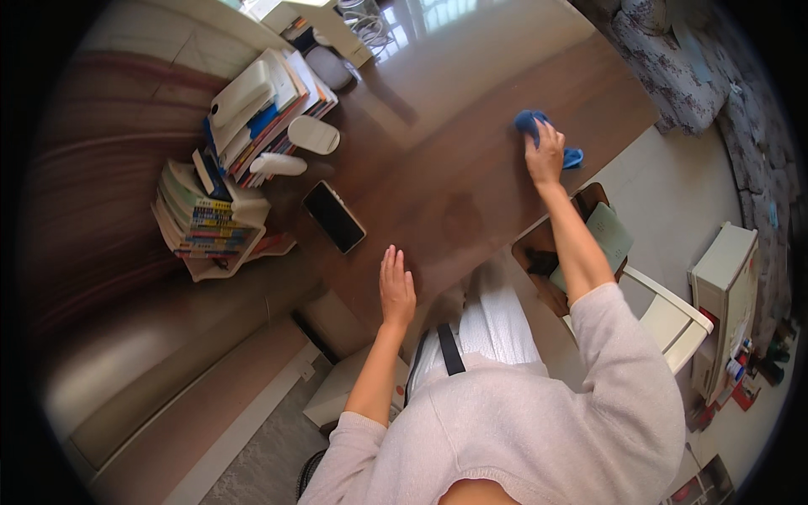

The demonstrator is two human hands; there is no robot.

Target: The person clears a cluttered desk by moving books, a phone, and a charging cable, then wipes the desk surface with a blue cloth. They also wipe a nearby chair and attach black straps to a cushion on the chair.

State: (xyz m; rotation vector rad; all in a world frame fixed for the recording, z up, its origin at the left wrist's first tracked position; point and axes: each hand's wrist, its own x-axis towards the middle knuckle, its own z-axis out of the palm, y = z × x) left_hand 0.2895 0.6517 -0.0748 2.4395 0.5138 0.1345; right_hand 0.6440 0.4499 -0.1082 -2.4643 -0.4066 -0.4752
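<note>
A blue cloth [529, 124] is gripped in my right hand [546, 151] on the glossy dark wooden table [435, 164], close to its right edge; part of the cloth sticks out below the hand. My left hand [397, 290] rests palm down at the table's near edge, its fingers extended and nothing in it. Beyond those fingers, to the left, a smartphone [334, 216] with a dark screen lies on the tabletop. A white oval object [314, 134] and a white elongated object [278, 165] are near the books at the table's left side.
Stacked books and papers [271, 113] and a holder of books [211, 221] line the left side. A grey rounded device [328, 67] and a coiled cable [372, 28] are at the back. A chair with a green pad [600, 240] and a white cabinet [723, 303] stand to the right.
</note>
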